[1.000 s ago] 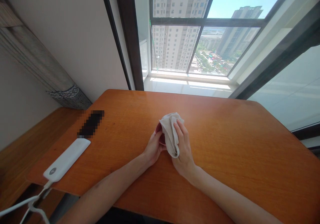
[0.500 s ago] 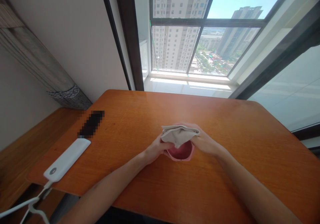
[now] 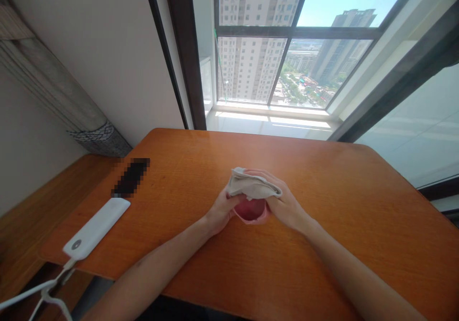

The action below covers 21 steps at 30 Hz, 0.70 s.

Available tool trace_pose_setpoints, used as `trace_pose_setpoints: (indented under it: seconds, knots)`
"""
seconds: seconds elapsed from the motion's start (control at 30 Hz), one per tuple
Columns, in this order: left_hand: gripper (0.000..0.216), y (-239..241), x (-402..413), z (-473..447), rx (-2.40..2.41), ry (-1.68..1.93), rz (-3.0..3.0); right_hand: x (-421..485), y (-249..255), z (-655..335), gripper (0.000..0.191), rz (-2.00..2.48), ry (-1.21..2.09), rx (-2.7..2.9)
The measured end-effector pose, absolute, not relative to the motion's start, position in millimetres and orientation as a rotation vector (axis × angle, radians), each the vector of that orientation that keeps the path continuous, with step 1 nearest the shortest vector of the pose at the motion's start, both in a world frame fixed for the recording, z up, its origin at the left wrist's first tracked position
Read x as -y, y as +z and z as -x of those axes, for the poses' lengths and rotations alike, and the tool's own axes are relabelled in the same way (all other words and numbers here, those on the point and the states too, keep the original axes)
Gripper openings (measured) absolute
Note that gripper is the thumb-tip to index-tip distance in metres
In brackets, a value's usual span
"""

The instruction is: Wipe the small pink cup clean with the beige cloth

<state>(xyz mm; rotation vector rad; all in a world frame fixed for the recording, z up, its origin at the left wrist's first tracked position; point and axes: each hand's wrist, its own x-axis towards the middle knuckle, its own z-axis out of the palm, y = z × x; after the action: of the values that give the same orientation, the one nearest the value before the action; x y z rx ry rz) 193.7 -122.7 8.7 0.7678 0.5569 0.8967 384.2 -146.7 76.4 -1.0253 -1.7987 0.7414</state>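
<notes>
A pink cup-like container (image 3: 252, 212) is held over the middle of the table, its hollow inside facing me. My left hand (image 3: 221, 212) grips its left side, with the thumb along the rim. A folded beige cloth (image 3: 253, 186) lies across the container's far side and hides part of it. From the right, my right hand (image 3: 287, 205) is closed on the cloth, pressing it against the container; some of its fingers show behind the cloth and the rest are covered.
On the left of the wooden table (image 3: 322, 182) lies a white power bank (image 3: 96, 230) with a white cable (image 3: 53, 287) running off the edge. A pixelated dark object (image 3: 131, 177) is beside it. A window (image 3: 294, 68) stands behind the table, a curtain (image 3: 68, 87) at left.
Both hands, with the container and cloth, have shifted slightly left and away from me. The cloth has changed its folds and tilt along the rim.
</notes>
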Motion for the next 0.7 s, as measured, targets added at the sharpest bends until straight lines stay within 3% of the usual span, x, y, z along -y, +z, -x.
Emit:
trace_pose_setpoints:
  seconds: [0.47,0.7]
  knots:
    - [0.057,12.1,121.2,-195.0,-0.621,1.080,-0.638,173.9,17.2,-334.9,0.061,1.229,0.262,1.559]
    - [0.065,10.5,121.6,-191.6,-0.599,0.964,-0.625,164.0,15.4,-342.8,0.051,1.204,0.564,1.313]
